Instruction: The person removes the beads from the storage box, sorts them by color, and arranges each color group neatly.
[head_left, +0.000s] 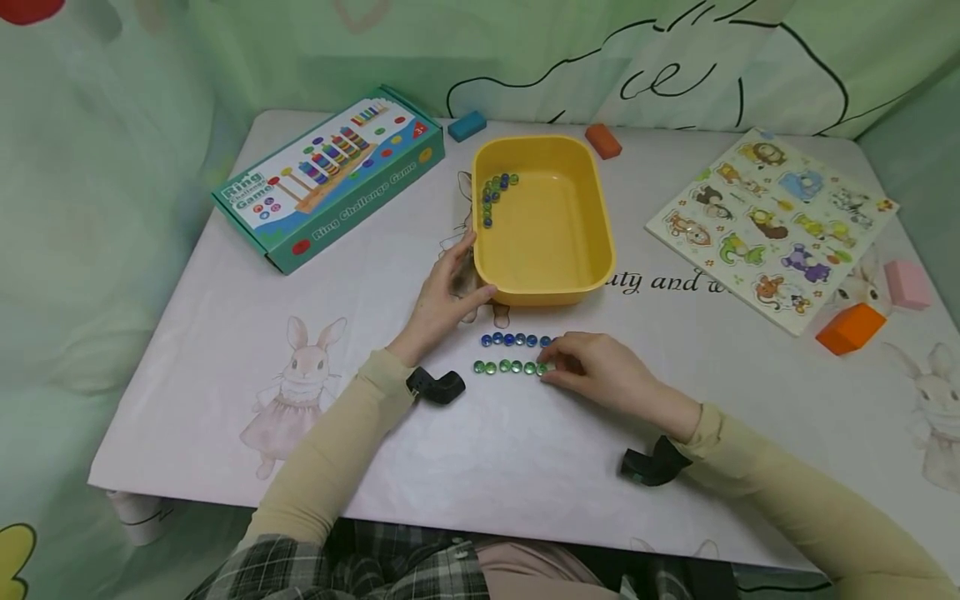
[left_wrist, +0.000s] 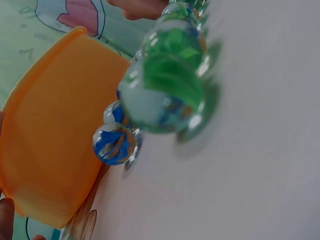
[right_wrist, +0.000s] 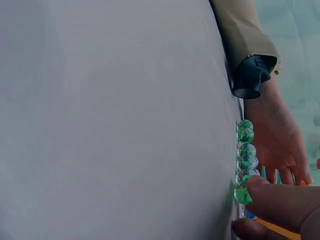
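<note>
My right hand pinches a green marble between thumb and finger, at the right end of a row of green marbles on the table. Just beyond lies a second row, of blue marbles; the right hand partly covers its right end. My left hand rests at the near left corner of a yellow tub, fingers along its left side and thumb by the near wall. Several blue and green marbles lie inside the tub along its left side.
A green Ring Challenge Game box lies at the back left. A blue block and a red-orange block sit behind the tub. To the right are an animal puzzle board, an orange block and a pink block.
</note>
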